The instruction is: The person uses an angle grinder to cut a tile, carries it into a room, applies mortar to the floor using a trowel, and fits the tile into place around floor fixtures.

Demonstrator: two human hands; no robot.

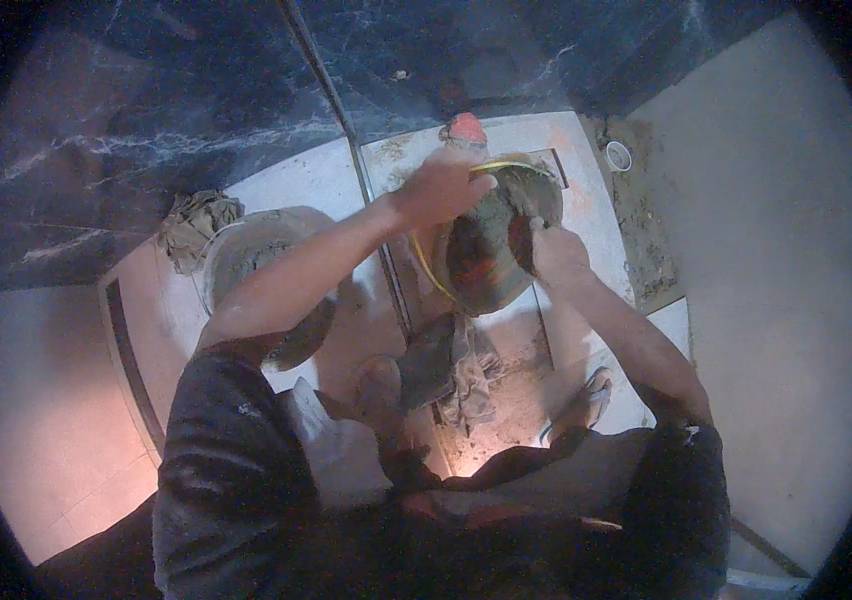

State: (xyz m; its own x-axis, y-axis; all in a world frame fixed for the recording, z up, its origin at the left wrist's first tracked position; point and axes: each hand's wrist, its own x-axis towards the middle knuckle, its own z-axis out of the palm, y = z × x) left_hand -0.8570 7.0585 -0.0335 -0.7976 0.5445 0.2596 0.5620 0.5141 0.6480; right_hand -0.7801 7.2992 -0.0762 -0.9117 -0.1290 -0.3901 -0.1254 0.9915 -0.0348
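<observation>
A round bucket (423, 262) with a yellow rim stands in front of me, its inside coated with wet grey-brown mix (491, 215). My left hand (446, 187) is closed over its far left rim. At the right side of the bucket, my right hand (559, 254) has its fingers curled inward over the edge. A dark patch lies by those fingertips, and what they grip is hard to make out. Just beyond my left hand sits a small red-topped object (465, 128).
Another bucket (218, 262) with grey mix stands left, partly behind my left forearm, beside a crumpled bag (194, 228). A long metal bar (358, 160) runs between the buckets. Rags (471, 385) lie near my feet. A white ring-shaped item (618, 156) lies right; dark marble (196, 100) rises behind.
</observation>
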